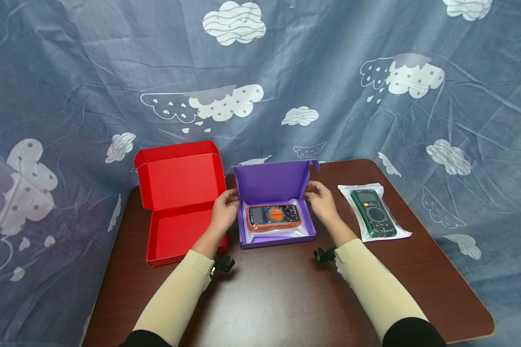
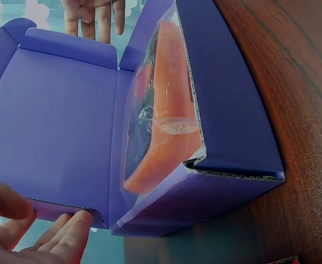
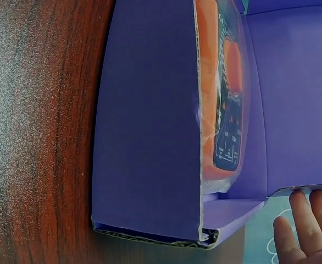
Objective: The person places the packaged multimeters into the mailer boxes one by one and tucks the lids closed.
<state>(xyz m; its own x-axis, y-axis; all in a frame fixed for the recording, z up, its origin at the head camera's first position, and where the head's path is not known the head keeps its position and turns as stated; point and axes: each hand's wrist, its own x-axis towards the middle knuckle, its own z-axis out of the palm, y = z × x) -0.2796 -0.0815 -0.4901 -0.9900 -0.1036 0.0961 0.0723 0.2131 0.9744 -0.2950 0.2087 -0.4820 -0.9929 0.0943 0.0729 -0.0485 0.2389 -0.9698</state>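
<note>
Between both grips (image 1: 225, 210) (image 1: 323, 201) — purple box (image 1: 272, 183)

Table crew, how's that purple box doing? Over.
Left fingers and right fingers at opposite sides of raised lid. Bagged orange multimeter inside purple box. Open red box close at left.

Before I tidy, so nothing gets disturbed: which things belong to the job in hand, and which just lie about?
In use: purple box, bagged orange multimeter inside it, left hand, right hand.

Seemingly just lying about: open red box, bagged green multimeter.
</note>
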